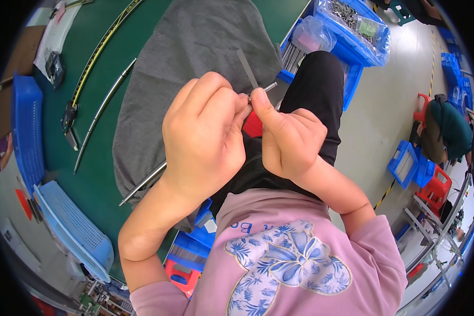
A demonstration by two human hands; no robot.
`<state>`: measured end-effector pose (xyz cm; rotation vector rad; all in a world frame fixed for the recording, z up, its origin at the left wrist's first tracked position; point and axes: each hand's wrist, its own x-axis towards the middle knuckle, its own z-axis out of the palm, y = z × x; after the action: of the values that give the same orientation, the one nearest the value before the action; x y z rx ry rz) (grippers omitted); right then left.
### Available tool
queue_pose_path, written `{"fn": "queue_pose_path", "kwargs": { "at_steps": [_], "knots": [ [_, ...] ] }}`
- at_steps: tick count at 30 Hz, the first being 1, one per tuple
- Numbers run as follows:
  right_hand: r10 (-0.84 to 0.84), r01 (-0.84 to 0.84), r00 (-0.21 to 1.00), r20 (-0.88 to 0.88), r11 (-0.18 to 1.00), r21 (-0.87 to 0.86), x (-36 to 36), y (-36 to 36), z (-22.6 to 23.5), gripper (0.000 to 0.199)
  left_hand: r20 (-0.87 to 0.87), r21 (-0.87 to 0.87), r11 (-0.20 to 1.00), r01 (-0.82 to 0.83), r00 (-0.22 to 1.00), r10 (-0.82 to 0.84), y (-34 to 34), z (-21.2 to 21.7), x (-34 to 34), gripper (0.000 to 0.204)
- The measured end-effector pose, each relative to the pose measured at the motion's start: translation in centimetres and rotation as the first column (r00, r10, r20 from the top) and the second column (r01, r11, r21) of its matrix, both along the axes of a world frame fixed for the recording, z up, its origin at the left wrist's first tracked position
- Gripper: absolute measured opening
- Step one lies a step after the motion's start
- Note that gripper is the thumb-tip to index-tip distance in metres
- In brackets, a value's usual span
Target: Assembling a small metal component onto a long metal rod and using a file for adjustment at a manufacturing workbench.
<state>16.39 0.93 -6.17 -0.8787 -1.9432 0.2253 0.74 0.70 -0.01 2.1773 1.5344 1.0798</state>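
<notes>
My left hand (203, 118) is closed, fingertips pinched on a thin silvery metal rod (145, 183). The rod slants from below my left wrist up behind the hands, and its other end pokes out past my right thumb. My right hand (292, 134) is closed too, its thumb pressing at the base of a narrow flat grey metal strip (247, 68) that points up and away. Both hands meet at the tips, where the contact between strip and rod is mostly hidden by fingers. Beneath them lies a grey cloth (179, 50) draped over the green table edge.
On the green table (102, 150) lie another metal rod (106, 100) and a long caliper (71, 116). Blue baskets (26, 126) stand at the left. Beside my leg, a blue bin (353, 79) holds metal parts and bags. Another person (447, 129) is at the far right.
</notes>
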Motion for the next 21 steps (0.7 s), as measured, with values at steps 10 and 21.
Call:
{"fn": "queue_pose_path", "kwargs": {
  "at_steps": [10,21],
  "knots": [
    [0.015,-0.008,0.998,-0.054,0.993,0.116,-0.4,0.5,-1.8,0.053,0.031,-0.021,1.000,0.001,1.000,0.000,0.0,0.0,0.0,0.019],
    [0.017,-0.017,1.000,-0.004,0.999,0.028,1.0,-1.2,-1.3,0.053,0.046,-0.014,1.000,-0.001,0.999,0.002,0.1,-0.1,0.1,0.018]
  ]
}}
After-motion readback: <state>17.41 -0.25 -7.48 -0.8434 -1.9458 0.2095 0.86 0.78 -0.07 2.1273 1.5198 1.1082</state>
